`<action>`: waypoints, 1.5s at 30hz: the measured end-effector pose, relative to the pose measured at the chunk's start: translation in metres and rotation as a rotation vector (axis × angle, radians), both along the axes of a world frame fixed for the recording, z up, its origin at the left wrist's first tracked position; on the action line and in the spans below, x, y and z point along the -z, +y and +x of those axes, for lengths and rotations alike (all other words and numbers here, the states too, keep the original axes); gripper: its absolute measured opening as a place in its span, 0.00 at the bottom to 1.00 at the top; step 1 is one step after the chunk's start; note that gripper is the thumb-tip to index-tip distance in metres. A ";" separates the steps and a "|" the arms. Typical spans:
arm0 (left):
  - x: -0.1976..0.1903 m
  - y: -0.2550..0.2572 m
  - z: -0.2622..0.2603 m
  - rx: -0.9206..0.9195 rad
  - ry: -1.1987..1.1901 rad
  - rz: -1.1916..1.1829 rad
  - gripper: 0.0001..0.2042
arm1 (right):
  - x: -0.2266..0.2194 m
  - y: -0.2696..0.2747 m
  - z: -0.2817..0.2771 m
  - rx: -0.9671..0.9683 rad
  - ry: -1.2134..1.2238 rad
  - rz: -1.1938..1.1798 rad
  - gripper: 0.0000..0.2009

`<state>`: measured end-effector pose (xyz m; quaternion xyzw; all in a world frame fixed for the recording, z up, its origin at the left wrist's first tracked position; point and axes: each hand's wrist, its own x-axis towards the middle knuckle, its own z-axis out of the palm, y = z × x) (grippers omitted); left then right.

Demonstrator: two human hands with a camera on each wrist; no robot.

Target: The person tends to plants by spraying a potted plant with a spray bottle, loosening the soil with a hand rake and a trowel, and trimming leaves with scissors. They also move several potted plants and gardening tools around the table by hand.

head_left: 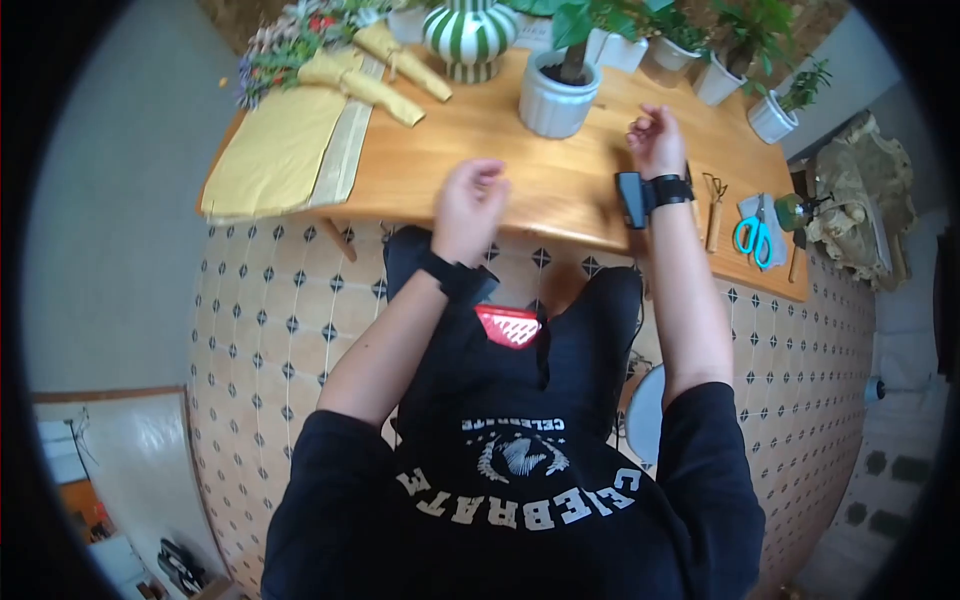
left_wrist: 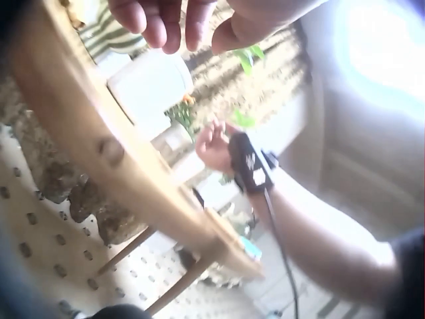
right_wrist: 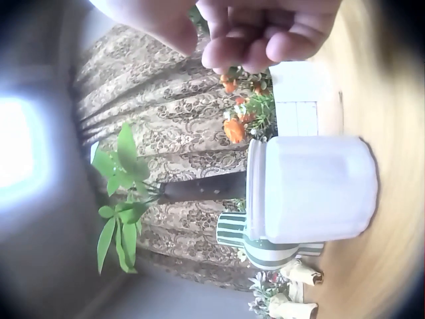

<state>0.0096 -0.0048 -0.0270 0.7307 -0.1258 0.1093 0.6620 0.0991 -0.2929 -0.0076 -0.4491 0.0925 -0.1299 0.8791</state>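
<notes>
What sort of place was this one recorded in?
Probably a room at home or a small workshop set up for plants and flowers: a white potted plant stands on a wooden table, with paper-wrapped bouquets towards one end and blue-handled scissors towards the other.

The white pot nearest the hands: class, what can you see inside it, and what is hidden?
Inside the pot is dark soil, with a trunk rising from it. Whatever lies below the soil's surface is hidden by the soil and the pot's walls.
</notes>
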 end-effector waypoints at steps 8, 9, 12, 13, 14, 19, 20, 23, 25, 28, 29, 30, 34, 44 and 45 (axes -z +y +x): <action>-0.028 -0.015 0.104 0.056 0.256 -0.264 0.26 | 0.011 0.015 0.030 -0.008 -0.070 0.065 0.28; -0.020 -0.022 0.117 0.068 0.245 -0.253 0.29 | 0.014 0.016 0.031 -0.017 -0.074 0.082 0.30; -0.010 -0.039 0.144 0.182 0.287 -0.247 0.37 | 0.027 0.018 0.036 -0.005 -0.070 0.141 0.31; -0.004 -0.043 0.152 0.215 0.297 -0.278 0.39 | 0.032 0.018 0.037 -0.004 -0.070 0.153 0.31; 0.002 -0.045 0.160 0.290 0.287 -0.297 0.39 | 0.037 0.018 0.039 -0.003 -0.071 0.164 0.31; 0.001 -0.046 0.159 0.456 0.312 -0.387 0.34 | 0.049 0.014 0.035 -0.037 -0.122 0.105 0.29; 0.000 -0.047 0.157 0.467 0.312 -0.413 0.33 | 0.048 0.015 0.035 -0.038 -0.118 0.087 0.29; 0.002 -0.047 0.155 0.451 0.296 -0.412 0.28 | 0.043 0.017 0.036 -0.029 -0.104 0.071 0.28; 0.003 -0.044 0.158 0.483 0.311 -0.426 0.28 | 0.041 0.018 0.036 -0.018 -0.099 0.073 0.27; -0.003 -0.042 0.166 0.555 0.362 -0.420 0.28 | 0.042 0.017 0.034 0.002 -0.095 0.064 0.27; -0.004 -0.039 0.169 0.576 0.383 -0.412 0.28 | 0.041 0.017 0.034 0.003 -0.091 0.057 0.27; -0.002 -0.037 0.178 0.624 0.410 -0.378 0.35 | 0.041 0.019 0.034 0.001 -0.087 0.053 0.26; 0.006 -0.037 0.183 0.663 0.380 -0.410 0.35 | 0.042 0.019 0.035 0.001 -0.086 0.042 0.26; 0.008 -0.036 0.182 0.633 0.382 -0.433 0.31 | 0.042 0.021 0.035 0.019 -0.093 0.007 0.25; 0.008 -0.035 0.182 0.628 0.382 -0.432 0.31 | 0.043 0.020 0.035 0.020 -0.093 0.002 0.25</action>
